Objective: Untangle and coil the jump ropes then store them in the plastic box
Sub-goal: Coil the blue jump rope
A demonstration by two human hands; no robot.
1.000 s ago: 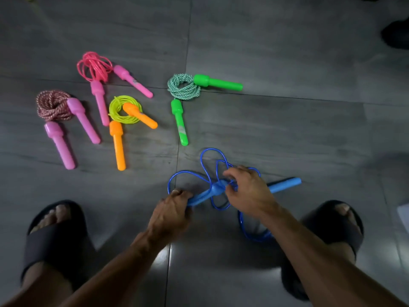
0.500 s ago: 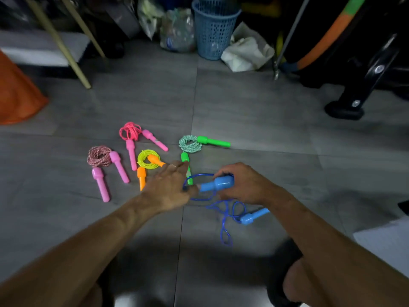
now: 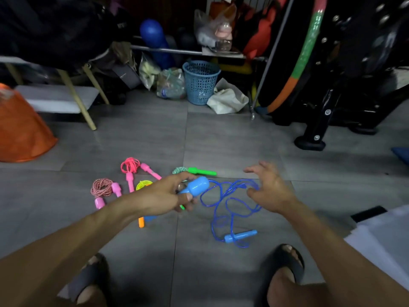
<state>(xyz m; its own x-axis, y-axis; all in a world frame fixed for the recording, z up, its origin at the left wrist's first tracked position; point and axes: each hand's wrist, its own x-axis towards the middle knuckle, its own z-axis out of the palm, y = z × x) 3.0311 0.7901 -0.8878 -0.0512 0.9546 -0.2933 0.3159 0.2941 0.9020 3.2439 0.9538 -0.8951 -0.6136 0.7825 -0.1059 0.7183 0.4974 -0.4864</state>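
Note:
My left hand (image 3: 168,196) grips one blue handle (image 3: 195,186) of the blue jump rope, lifted above the floor. Its blue cord (image 3: 230,202) hangs in tangled loops toward my right hand (image 3: 270,191), whose fingers are spread with the cord running over the thumb side. The other blue handle (image 3: 240,235) lies on the floor. Coiled ropes lie behind my left hand: a red-white one with pink handles (image 3: 101,188), a pink one (image 3: 130,166), a yellow one (image 3: 143,185) with an orange handle (image 3: 141,222), and a green one (image 3: 200,171). No plastic box is clearly in view.
My sandalled feet (image 3: 285,264) stand on the grey tiled floor. A blue mesh basket (image 3: 200,82), bags, an orange bag (image 3: 20,129), a stool leg (image 3: 76,100) and black exercise equipment (image 3: 332,96) line the back. White sheets (image 3: 385,235) lie at the right.
I have risen, lifting the blue rope off the floor. My left hand has taken the blue handle from my right hand, which has opened and moved right along the cord.

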